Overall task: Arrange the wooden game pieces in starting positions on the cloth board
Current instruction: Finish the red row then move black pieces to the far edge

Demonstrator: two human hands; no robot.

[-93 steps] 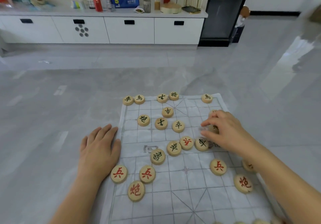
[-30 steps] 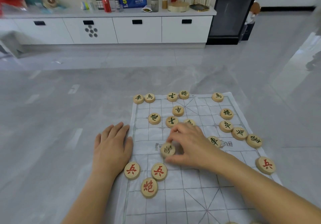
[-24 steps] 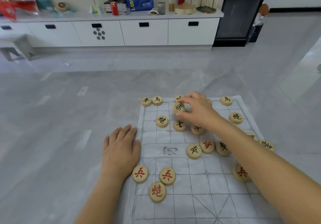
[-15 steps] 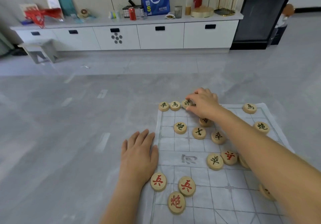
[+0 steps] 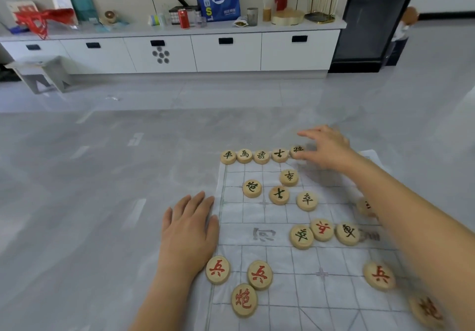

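The cloth board [image 5: 239,217] lies flat on the floor [image 5: 102,202]. Your left grip [image 5: 190,230] is released: palm down, fingers straight, resting on the floor with its thumb side touching the board's left border. Your right grip [image 5: 326,151] is at the board's far edge, its thumb against the end piece [image 5: 297,150] of the far row [image 5: 261,156] of five black-marked pieces. Blur prevents confirming whether it grasps that piece: you cannot tell. Four loose black-marked pieces [image 5: 279,195] lie in the far half. Three centre pieces [image 5: 322,229] sit side by side. The red-marked pieces [image 5: 259,274] occupy the near half.
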